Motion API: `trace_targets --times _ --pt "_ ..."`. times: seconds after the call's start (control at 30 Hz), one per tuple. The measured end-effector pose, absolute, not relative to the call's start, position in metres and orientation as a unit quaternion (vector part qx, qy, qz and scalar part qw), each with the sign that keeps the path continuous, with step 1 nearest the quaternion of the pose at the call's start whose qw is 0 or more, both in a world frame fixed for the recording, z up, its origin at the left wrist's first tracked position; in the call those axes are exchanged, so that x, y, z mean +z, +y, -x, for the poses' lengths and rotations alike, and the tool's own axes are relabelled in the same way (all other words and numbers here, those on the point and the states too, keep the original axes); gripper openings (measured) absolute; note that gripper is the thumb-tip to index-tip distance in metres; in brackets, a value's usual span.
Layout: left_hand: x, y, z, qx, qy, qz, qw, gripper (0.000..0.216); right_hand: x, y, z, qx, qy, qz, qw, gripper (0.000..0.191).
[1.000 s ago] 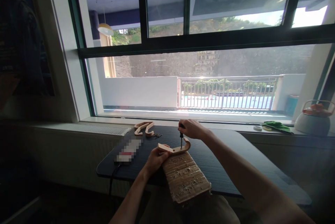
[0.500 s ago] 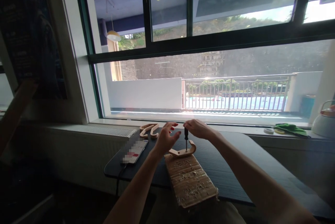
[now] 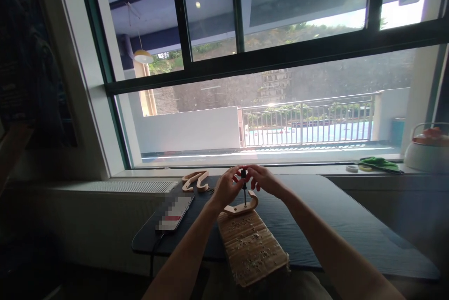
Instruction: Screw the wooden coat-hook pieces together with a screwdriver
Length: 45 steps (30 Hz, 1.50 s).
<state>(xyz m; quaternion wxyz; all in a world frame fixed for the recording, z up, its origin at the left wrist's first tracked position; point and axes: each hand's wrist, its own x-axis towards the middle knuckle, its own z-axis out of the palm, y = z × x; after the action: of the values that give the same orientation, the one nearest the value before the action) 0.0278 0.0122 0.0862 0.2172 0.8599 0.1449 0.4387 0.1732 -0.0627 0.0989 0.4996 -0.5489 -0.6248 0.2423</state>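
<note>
A screwdriver [image 3: 244,195] with a black handle stands upright, its tip down on a pale wooden hook [image 3: 238,208]. The hook lies at the far end of a brown, corrugated-looking block [image 3: 250,246] whose top is pitted with holes. From the left, my left hand [image 3: 226,188] has its thumb and fingers closed around the handle. My right hand [image 3: 263,181] meets it from the right, fingertips curled on the upper handle. The fingers partly hide the handle.
More wooden hooks [image 3: 196,181] lie at the back left of the dark table [image 3: 301,216], with small dark bits beside them. A phone [image 3: 177,213] with a cable is nearer. On the windowsill are a green cloth [image 3: 380,164], tape rolls [image 3: 352,168] and a white kettle [image 3: 426,153].
My left hand has come in from beside the screwdriver to its handle. My right hand has shifted from the handle's top to its side. The view has turned slightly right.
</note>
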Motion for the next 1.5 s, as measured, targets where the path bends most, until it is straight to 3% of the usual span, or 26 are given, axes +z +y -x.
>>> trace_targets --times 0.27,0.57,0.67,0.93,1.27,1.5 --pt "0.079 0.015 -0.036 0.465 0.152 -0.832 0.262 0.041 0.101 -0.072 -0.182 0.291 -0.602 0.503 0.548 0.038" --pt "0.069 0.022 -0.048 0.511 0.190 -0.819 0.178 0.023 -0.012 -0.073 -0.200 0.257 -0.580 0.522 0.571 0.057" --pt "0.070 0.021 -0.051 0.542 0.193 -0.804 0.152 0.018 -0.031 -0.066 -0.191 0.241 -0.606 0.512 0.559 0.054" --pt "0.073 0.011 -0.061 0.579 0.156 -0.784 0.161 0.011 -0.033 -0.062 -0.188 0.165 -0.611 0.542 0.553 0.027" --pt "0.080 0.015 -0.055 0.520 0.092 -0.795 0.298 0.018 -0.034 -0.063 -0.188 0.152 -0.616 0.550 0.543 0.029" --pt "0.073 0.021 -0.065 0.563 0.134 -0.761 0.293 0.015 -0.036 -0.062 -0.188 0.142 -0.614 0.554 0.544 0.028"
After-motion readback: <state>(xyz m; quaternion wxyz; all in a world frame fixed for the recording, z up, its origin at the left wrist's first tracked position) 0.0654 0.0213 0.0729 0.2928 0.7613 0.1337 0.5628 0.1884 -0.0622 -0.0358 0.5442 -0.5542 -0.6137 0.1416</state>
